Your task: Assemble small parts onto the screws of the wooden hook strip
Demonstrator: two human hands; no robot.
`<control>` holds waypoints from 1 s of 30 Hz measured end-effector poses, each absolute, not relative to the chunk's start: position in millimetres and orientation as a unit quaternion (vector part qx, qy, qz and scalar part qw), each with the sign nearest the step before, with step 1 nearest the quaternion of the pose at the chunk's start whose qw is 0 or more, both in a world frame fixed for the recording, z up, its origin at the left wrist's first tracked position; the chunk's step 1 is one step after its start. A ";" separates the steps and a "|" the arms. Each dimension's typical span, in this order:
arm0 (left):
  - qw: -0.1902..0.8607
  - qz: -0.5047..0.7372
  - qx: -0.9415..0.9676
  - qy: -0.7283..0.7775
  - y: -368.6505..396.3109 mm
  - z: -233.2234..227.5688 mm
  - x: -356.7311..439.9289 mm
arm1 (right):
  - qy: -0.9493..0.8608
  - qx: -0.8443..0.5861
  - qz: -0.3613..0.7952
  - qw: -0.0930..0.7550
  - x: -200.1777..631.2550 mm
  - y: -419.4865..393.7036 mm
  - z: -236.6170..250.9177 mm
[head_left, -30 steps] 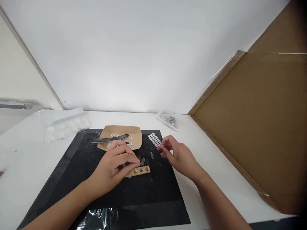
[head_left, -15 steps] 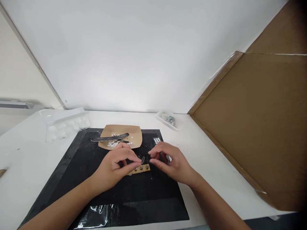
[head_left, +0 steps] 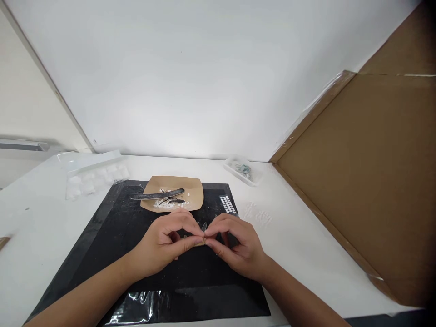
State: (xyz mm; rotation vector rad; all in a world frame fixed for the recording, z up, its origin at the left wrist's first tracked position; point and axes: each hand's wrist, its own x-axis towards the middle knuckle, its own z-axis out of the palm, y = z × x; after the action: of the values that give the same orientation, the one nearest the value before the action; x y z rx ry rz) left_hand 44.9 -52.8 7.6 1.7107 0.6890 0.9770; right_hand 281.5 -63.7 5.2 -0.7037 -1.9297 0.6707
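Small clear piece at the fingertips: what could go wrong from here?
The small clear piece could slip, as the left hand and right hand crowd it and hide its near end.

The dark strip might be knocked, since it juts past the left side of the cardboard tray.

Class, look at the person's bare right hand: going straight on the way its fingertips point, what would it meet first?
Most likely the person's bare left hand, whose fingertips face those of the right hand; depth leaves unclear whether they touch.

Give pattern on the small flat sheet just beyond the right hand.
Small flat sheet: rows of white dots; best in head view.
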 end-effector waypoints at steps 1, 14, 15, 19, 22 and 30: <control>0.514 0.403 0.701 0.287 -53.3 7.0 45.0 | -0.788 -0.285 0.265 0.477 280.8 -64.2 5.9; 0.438 0.404 0.754 0.276 -50.3 8.7 43.8 | -0.817 -0.279 0.241 0.443 280.3 -65.2 3.6; 0.428 0.406 0.760 0.273 -49.9 8.8 44.0 | -0.818 -0.278 0.240 0.442 280.3 -65.5 3.2; 0.402 0.417 0.774 0.256 -47.6 7.3 44.2 | -0.821 -0.282 0.233 0.438 280.3 -66.7 2.6; 0.400 0.421 0.777 0.242 -46.0 5.8 44.0 | -0.826 -0.282 0.238 0.425 280.3 -67.2 4.4; 0.461 0.388 0.743 0.290 -49.4 5.2 44.2 | -0.838 -0.286 0.209 0.415 279.9 -66.2 5.2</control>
State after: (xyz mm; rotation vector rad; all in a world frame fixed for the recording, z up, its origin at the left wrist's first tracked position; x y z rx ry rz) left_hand 44.2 -49.4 5.2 1.8282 0.7130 0.9548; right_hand 279.9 -66.2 5.2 -0.7189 -2.1045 0.5256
